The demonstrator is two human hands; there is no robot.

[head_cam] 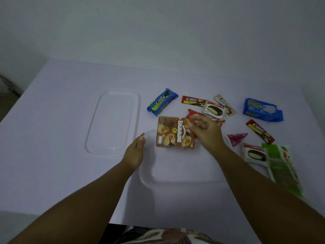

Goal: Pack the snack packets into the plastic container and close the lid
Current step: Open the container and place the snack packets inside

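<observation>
Head view: right hand (207, 133) fingers pinching brown snack box (173, 132) over clear container (175, 182), left hand (135, 152) fingers loose at its rim

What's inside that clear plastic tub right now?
Only the brown biscuit box, held by the right hand at the clear tub's far end. Its floor elsewhere looks bare; under the box is hidden.

container (147, 180): clear smooth plastic | lid (112, 120): same | brown box (174, 132): printed card | table (61, 103): matt white
</observation>
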